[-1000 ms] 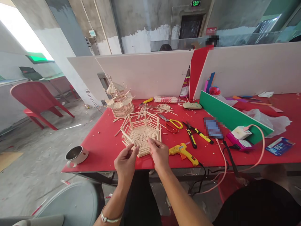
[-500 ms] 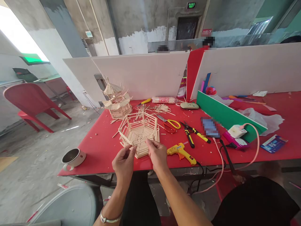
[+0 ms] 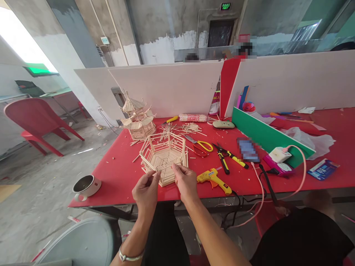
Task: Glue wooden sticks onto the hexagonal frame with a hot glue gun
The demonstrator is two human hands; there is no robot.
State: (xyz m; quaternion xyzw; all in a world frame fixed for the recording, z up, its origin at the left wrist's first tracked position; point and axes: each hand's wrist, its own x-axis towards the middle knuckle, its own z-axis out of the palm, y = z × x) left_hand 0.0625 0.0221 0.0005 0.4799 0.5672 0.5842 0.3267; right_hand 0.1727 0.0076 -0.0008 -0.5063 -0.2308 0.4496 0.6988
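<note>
An open, many-sided frame of thin wooden sticks (image 3: 163,147) stands on the red table in front of me, with a floor of sticks laid in rings. My left hand (image 3: 146,188) is closed in a pinch at its front left side. Close by on the right, my right hand (image 3: 185,181) also pinches, thumb and forefinger together over the frame's front. Whatever lies between the fingertips is too small to make out. Just right of my right hand lies a yellow glue gun (image 3: 215,180). A finished-looking stick pagoda (image 3: 138,122) rises behind the frame on the left.
Loose sticks (image 3: 191,128), scissors (image 3: 201,145), black-and-yellow pliers (image 3: 223,162) and a phone (image 3: 249,149) lie around the frame. A mug (image 3: 93,185) stands near the left edge. Cables hang by a power adapter (image 3: 279,154). A person's dark clothing (image 3: 302,236) shows at lower right.
</note>
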